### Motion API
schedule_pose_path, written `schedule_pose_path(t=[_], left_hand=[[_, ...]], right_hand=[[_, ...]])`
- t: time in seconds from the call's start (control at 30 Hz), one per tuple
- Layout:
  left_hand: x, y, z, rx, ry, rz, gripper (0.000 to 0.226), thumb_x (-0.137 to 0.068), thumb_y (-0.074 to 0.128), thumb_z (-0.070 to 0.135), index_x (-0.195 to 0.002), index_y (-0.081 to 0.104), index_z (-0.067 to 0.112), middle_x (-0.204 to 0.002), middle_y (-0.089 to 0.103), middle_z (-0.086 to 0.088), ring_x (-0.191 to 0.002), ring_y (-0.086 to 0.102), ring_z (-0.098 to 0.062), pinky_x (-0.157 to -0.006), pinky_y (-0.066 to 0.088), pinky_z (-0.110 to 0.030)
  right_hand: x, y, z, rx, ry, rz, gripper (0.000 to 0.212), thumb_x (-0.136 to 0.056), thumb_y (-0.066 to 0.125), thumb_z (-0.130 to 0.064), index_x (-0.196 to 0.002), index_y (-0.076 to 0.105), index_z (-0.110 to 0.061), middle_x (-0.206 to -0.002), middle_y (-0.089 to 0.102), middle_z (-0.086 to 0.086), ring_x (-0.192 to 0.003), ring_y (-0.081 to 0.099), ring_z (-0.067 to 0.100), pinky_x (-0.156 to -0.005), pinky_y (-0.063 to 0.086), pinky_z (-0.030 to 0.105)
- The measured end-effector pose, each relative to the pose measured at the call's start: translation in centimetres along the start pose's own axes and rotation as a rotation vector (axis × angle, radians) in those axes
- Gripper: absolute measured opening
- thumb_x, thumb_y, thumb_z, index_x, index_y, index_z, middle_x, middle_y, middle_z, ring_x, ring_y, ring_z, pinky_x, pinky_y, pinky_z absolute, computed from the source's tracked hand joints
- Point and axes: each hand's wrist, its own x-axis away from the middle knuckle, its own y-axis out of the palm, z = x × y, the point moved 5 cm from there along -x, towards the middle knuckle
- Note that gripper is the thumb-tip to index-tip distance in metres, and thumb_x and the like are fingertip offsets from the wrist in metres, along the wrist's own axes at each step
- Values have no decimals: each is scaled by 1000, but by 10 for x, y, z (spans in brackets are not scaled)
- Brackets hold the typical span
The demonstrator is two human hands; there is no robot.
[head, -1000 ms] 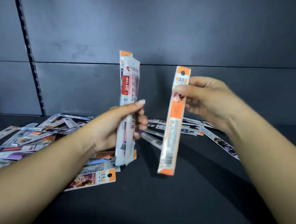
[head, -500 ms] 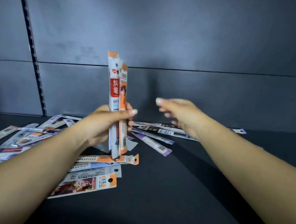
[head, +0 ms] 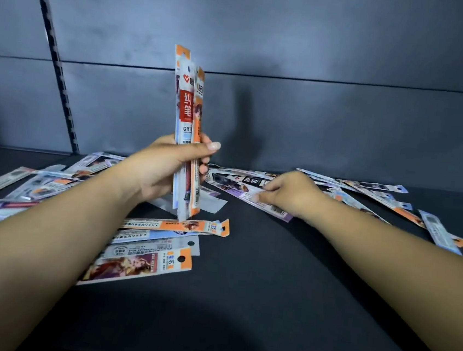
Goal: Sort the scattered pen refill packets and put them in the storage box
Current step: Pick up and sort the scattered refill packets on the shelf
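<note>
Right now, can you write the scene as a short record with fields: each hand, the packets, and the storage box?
left hand: left hand grips a held bundle of packets, upright
right hand: right hand reaches down onto a purple packet lying on the dark shelf; grip unclear
loose packets: scattered left, centre and right, several overlapping
storage box: not in view

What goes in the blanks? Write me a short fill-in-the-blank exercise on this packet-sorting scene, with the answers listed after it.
1. The left hand grips a bundle of packets that stands ____.
2. The right hand reaches down to a packet with a ____ edge lying on the shelf.
3. The packet with the character picture lies nearest the camera, under the ____ forearm.

Answers: upright; purple; left
</note>
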Motion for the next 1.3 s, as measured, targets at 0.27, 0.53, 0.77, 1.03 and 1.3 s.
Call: schedule_pose_path(t=[0.27,0.53,0.77,1.03,1.3], left_hand=[[-3,-1,0,40,10,-6,14,-62,64,20,-65,50,19,-47,48,8,-43,47,-5,-52,46,-18],[1,-3,4,92,-6,4,15,-63,63,18,-66,49,20,-44,42,8,-39,42,-5,-49,44,-17],[-1,-1,-5,116,-78,53,20,-79,61,9,-66,50,18,-43,43,6,-38,43,-6,-49,45,-19],[-1,0,-11,226,-168,146,22,-81,63,17,-59,60,14,-64,68,-5,-56,67,-14,-59,56,-25],[8,27,-8,285,-162,-85,20,-65,64,22,-75,74,7,-77,74,-9,-70,72,-20,-63,59,-33]], right_hand=[[13,-4,-3,-26,131,-62,61,-66,65,-62,-97,64,-9,-104,61,6,-98,56,25,-82,42,30],[20,-1,-11,-55,169,-130,61,-71,73,-42,-116,52,-6,-116,55,10,-95,48,26,-82,37,29],[18,-26,0,-364,151,51,33,-73,74,-22,-95,65,0,-82,60,12,-70,56,23,-69,46,31],[32,-42,-16,-849,83,70,7,-79,67,-22,-79,65,-16,-60,69,-3,-43,58,2,-49,44,17],[44,0,-50,-882,-53,-169,10,-76,70,-21,-73,63,-15,-72,69,-1,-69,64,16,-76,53,34]])
